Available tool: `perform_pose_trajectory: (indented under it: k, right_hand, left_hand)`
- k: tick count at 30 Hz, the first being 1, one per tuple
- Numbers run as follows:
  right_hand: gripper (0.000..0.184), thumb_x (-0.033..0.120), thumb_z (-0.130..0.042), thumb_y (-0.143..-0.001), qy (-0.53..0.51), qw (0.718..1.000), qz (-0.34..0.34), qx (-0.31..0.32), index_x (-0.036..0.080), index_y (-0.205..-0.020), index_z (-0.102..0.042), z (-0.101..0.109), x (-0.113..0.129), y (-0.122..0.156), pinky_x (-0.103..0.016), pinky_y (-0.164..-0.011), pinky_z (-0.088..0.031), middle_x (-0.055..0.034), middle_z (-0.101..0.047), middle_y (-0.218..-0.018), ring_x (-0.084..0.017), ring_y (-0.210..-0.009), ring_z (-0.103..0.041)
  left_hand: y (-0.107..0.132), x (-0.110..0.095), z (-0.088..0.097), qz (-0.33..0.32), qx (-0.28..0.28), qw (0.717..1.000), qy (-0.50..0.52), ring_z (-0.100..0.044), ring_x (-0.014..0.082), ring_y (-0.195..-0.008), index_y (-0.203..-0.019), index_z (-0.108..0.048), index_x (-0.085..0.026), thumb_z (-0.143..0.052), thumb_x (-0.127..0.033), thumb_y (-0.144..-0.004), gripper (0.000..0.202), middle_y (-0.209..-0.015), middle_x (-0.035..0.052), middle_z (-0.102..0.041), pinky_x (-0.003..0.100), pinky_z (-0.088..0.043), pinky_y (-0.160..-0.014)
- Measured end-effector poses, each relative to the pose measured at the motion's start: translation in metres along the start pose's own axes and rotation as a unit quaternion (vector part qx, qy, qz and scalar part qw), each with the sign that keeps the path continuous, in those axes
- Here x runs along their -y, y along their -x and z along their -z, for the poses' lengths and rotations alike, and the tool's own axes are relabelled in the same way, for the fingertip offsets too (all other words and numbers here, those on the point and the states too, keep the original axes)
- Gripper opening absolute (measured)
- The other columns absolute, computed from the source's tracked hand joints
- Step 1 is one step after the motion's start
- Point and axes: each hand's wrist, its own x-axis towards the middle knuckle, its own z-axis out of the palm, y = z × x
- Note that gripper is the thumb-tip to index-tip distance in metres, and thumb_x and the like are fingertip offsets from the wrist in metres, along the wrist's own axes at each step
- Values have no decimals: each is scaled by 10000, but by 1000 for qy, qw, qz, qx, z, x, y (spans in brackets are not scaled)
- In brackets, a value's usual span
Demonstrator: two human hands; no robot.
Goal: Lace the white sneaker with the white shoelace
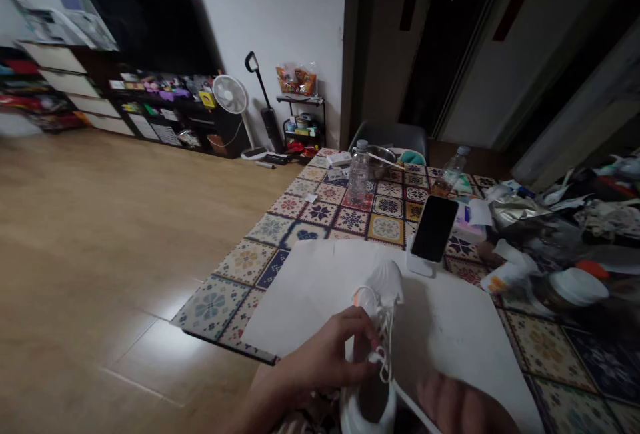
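Observation:
A white lace-up shoe (354,414) stands with its opening nearest me and its toe pointing away, over a white sheet (310,287) on the table. My left hand (340,347) is closed in a pinch on the white shoelace (383,361), where a small loop shows above the shoe's opening. From there one lace end (413,406) runs taut to the lower right. My right hand (460,404), blurred by motion, is curled beside that lace end. Its grip on the lace is partly hidden at the bottom edge.
A phone (435,229) leans on a white stand beyond the sheet. Plastic bottles (358,174) and a metal bowl (383,157) stand farther back on the patterned tablecloth (305,211). Clutter and a white-lidded jar (577,287) crowd the right side. The table's left edge borders the floor.

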Motion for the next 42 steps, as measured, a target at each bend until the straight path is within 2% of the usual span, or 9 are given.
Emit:
perform_pose_trajectory:
  k: [6, 14, 21, 27, 30, 34, 37, 39, 42]
  right_hand:
    - [141, 284, -485, -980, 82, 997, 4, -8, 244, -993, -619, -22, -17, -11, -209, -769, -574, -50, -692, -916, -163, -860, -697]
    - [246, 197, -533, -941, 166, 985, 47, 24, 261, -1168, -602, -26, -23, -8, -209, -894, -556, -68, -659, -1107, -177, -1018, -685]
    - [152, 259, -527, -967, 152, 987, 42, 27, 279, -1045, -656, -29, -21, -12, -212, -837, -555, -57, -637, -1103, -162, -957, -677]
    - [250, 445, -563, -944, -58, 996, -53, -35, 235, -822, -625, -31, -24, -12, -210, -814, -527, -47, -630, -1027, -162, -935, -645]
    - [366, 541, -609, -885, -236, 962, -106, -86, 217, -714, -604, -28, -26, -14, -235, -730, -520, -23, -600, -860, -152, -794, -597]
    - [424, 515, -729, -788, -447, 849, -124, -254, 210, -598, -504, -14, -22, -21, -247, -606, -495, 36, -464, -615, -132, -614, -502]
    - [374, 395, -787, -762, -489, 779, -134, -368, 215, -634, -486, 0, -17, -24, -212, -507, -431, 72, -397, -586, -94, -506, -385]
    - [294, 372, -762, -798, -470, 771, -139, -405, 220, -691, -534, 4, -13, -23, -189, -445, -381, 87, -393, -579, -74, -454, -312]
    - [278, 411, -731, -832, -370, 820, -137, -416, 206, -708, -590, -3, -11, -19, -171, -401, -350, 88, -439, -538, -55, -411, -305]
  left_hand:
    - [-2, 4, -10, -23, -4, 999, 43, -573, 150, -839, -798, -678, -151, -656, -93, -723, 97, -917, 47, -609, 251, -465, -771]
    - [0, 7, -8, -16, 15, 988, 154, -594, 176, -916, -868, -765, -180, -735, -333, -825, 162, -979, 70, -609, 301, -457, -863]
    - [-1, 4, -8, -9, -1, 984, 177, -578, 181, -907, -749, -709, -153, -732, -492, -797, 343, -941, 63, -602, 301, -423, -877]
    - [0, 9, -6, -19, 12, 959, 281, -525, 177, -872, -743, -656, -141, -713, -518, -810, 387, -898, 49, -561, 289, -380, -841]
    - [1, 14, -5, -29, -51, 898, 436, -482, 152, -773, -643, -612, -138, -775, -499, -755, 412, -777, 22, -517, 266, -367, -762]
    - [3, 13, 7, -61, -191, 794, 575, -494, 138, -748, -594, -606, -151, -865, -368, -674, 347, -758, 15, -528, 247, -407, -717]
    - [6, 10, 19, -78, -279, 734, 614, -559, 129, -787, -616, -651, -179, -902, -299, -626, 279, -815, 1, -578, 237, -478, -738]
    - [9, 9, 23, -100, -287, 735, 606, -567, 88, -688, -633, -688, -199, -884, -298, -661, 222, -771, -19, -581, 196, -489, -654]
    - [12, 7, 19, -99, -189, 818, 534, -492, 36, -468, -674, -747, -203, -854, -278, -705, 134, -636, -37, -548, 151, -391, -451]
